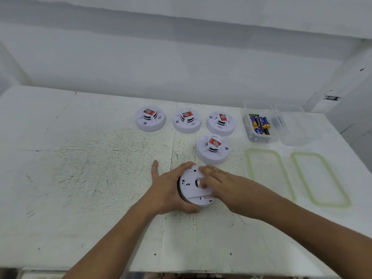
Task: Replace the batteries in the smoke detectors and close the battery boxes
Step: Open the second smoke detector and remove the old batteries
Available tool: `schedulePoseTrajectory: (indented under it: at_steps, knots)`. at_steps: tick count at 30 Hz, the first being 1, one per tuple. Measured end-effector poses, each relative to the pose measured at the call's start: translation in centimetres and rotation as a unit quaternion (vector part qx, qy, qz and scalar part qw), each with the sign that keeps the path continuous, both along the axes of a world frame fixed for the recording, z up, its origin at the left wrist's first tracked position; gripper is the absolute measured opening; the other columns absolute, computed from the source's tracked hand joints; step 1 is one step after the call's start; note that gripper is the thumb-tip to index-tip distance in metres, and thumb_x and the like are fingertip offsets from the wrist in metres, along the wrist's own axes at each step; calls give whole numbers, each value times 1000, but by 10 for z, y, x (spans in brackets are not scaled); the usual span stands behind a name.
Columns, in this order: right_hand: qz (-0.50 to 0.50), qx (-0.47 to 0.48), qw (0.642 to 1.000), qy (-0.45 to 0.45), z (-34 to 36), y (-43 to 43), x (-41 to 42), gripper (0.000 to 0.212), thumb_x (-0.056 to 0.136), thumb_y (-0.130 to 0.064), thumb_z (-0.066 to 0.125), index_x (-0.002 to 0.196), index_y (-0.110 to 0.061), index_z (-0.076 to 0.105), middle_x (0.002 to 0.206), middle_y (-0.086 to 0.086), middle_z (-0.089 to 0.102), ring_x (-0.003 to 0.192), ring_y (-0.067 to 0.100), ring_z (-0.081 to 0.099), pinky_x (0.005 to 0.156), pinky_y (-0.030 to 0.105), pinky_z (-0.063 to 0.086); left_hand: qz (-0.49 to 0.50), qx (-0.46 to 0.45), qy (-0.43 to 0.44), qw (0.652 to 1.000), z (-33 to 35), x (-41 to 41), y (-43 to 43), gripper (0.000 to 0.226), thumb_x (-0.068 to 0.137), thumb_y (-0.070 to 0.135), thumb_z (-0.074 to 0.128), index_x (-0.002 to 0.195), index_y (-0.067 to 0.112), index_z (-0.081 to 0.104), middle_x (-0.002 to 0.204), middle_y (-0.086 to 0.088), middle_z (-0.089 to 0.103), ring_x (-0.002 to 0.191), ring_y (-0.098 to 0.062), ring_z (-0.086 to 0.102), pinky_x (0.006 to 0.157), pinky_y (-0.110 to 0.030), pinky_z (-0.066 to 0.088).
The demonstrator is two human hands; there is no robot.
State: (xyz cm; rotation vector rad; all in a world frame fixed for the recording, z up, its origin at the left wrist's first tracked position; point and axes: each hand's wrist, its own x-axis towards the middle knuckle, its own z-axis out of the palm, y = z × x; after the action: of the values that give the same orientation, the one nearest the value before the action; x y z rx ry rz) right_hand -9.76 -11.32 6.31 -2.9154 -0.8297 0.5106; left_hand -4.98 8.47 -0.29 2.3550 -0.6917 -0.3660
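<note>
Four upright detectors, battery box, two lids beyond the overturned detector.

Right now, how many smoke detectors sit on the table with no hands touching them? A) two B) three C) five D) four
D: the back-row detectors plus the nearer detector sit alone; the left hand grips the fifth detector.

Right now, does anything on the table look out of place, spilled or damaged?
Nothing spilled or damaged. One smoke detector lies back up, gripped by the left hand, the right hand resting on it. The battery box stands open, its lid in front.
</note>
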Motion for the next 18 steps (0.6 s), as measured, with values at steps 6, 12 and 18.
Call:
schedulePoseTrajectory:
  at_steps: [6,12,18]
  knots:
    - [41,-24,999,16,9,4,2,61,88,9,35,144,-12,23,160,8,-2,148,18,-4,111,32,33,-12,-11,23,1000,4,7,0,120,38,77,64,144,37,26,123,29,51,119,5,50,110,-44,-28]
    - [54,-13,998,22,3,3,5,61,88,10,36,145,-8,23,160,11,-5,148,22,-8,115,31,23,-14,-16,23,999,4,8,0,118,37,77,63,142,38,27,114,31,51,115,3,53,105,-34,-32]
    - [17,47,999,-1,-3,5,8,45,85,-3,46,129,-13,40,152,9,23,143,23,18,108,30,35,-17,-20,27,999,-1,7,-2,112,41,75,60,140,39,24,111,36,47,110,9,50,107,-41,-32]
